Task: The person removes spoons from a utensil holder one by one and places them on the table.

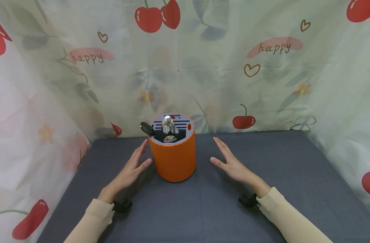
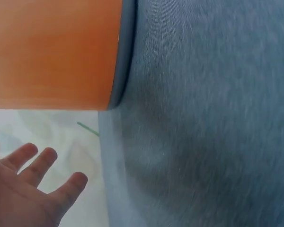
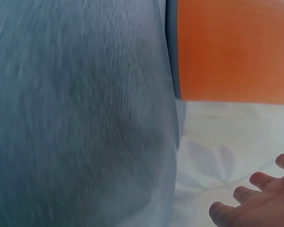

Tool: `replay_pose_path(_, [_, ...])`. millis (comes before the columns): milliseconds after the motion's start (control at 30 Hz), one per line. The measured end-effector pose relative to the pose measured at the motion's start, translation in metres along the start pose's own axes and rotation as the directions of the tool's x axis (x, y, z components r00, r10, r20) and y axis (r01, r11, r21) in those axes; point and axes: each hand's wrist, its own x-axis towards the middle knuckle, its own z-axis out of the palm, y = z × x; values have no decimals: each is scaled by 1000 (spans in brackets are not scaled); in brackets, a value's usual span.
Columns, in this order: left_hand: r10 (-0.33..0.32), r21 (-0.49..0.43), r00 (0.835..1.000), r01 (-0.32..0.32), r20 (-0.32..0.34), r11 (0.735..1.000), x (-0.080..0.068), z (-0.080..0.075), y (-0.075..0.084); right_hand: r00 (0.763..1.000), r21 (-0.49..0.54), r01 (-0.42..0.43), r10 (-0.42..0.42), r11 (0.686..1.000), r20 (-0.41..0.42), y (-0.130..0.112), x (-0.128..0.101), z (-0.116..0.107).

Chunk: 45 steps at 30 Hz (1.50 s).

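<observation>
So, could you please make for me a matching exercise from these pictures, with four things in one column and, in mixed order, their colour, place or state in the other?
Column one
1. utensil holder
2. black spoon
3. right hand
4. tablecloth

Column two
A. dark grey and flat
B. fingers extended, touching nothing
C. orange and upright
D. sticking out past a rim, on the person's left side

Pairs: 1-C, 2-D, 3-B, 4-A
</observation>
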Motion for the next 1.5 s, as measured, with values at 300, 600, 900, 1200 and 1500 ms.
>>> replay_pose_path(300, [-35, -160, 999, 33, -14, 987, 0, 18, 7, 1000, 59, -21, 21, 998, -2, -5, 4, 21])
replay_pose_path(600, [-49, -231, 997, 35, -56, 972, 2, 28, 6, 998, 120, -61, 60, 991, 15, -5, 9, 37])
replay_pose_path(900, [-121, -328, 990, 92, -69, 940, 2, 33, 4, 996, 254, -89, 80, 963, 45, -1, 17, 51])
replay_pose_path(1200, [-154, -384, 987, 129, -36, 914, -1, 39, 2, 994, 293, -105, 101, 950, 30, 0, 21, 63])
replay_pose_path(1500, [-156, -342, 987, 133, -39, 930, -1, 41, 4, 993, 306, -114, 115, 945, 16, -2, 26, 72])
